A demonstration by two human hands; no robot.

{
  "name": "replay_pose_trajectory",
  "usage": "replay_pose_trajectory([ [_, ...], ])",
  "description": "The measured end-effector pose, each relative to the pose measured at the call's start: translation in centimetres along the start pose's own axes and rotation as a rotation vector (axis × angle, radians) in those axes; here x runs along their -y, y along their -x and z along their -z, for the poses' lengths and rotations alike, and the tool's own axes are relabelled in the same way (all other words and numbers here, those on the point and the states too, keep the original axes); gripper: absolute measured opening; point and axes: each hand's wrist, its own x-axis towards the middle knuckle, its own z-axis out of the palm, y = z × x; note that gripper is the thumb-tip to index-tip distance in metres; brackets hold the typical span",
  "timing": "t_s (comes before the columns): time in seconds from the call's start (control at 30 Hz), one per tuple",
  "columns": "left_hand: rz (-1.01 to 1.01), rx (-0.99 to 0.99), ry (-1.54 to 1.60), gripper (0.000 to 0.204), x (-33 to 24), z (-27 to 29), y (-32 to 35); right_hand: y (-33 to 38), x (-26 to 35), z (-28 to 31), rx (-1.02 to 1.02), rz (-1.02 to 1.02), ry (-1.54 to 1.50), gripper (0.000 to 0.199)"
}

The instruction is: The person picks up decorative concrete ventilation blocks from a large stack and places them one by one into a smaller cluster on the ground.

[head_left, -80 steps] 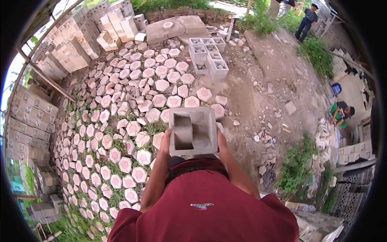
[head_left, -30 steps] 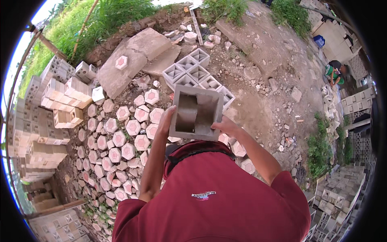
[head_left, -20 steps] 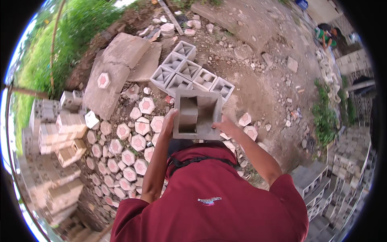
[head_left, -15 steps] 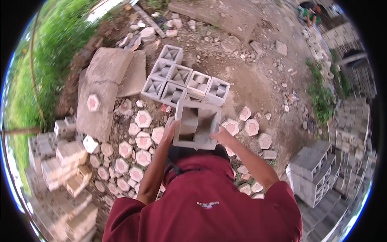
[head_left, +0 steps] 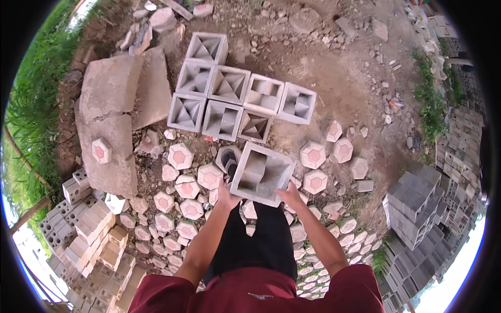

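Note:
I hold a hollow square grey concrete block (head_left: 262,172) out in front of me, its open face up. My left hand (head_left: 226,196) grips its near left edge and my right hand (head_left: 290,195) grips its near right corner. The block hangs just short of a group of several similar hollow blocks (head_left: 229,99) laid side by side on the dirt, nearest the block (head_left: 254,127) at the group's near right. One foot in a dark shoe (head_left: 228,158) shows just left of the held block.
Pink-centred hexagonal pavers (head_left: 180,156) lie scattered around my feet. Large broken concrete slabs (head_left: 110,117) lie to the left, with grass beyond. Stacks of pale bricks (head_left: 96,229) stand at lower left and stacked grey blocks (head_left: 415,206) at right.
I have carried the block across the pavers up to the laid group of blocks. The view has tipped down, so the group now sits right beyond the held block.

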Motion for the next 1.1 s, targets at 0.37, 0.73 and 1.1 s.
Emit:
replay_pose_trajectory([
  [0.37, -0.181, -0.205, 0.229, 0.075, -3.4, 9.1, -29.3, -28.4, -15.0, 0.7, -0.060, -0.003, 0.148, 0.053],
  [0.73, -0.482, -0.136, 0.509, 0.058, -4.6, 16.2, -42.4, -42.1, -18.7, -0.8, 0.060, 0.114, 0.137, 0.051],
  [1.1, -0.544, -0.043, 0.480, 0.053, -6.2, 16.3, -44.8, -44.4, -19.2, -0.9, 0.063, 0.083, 0.136, 0.047],
])
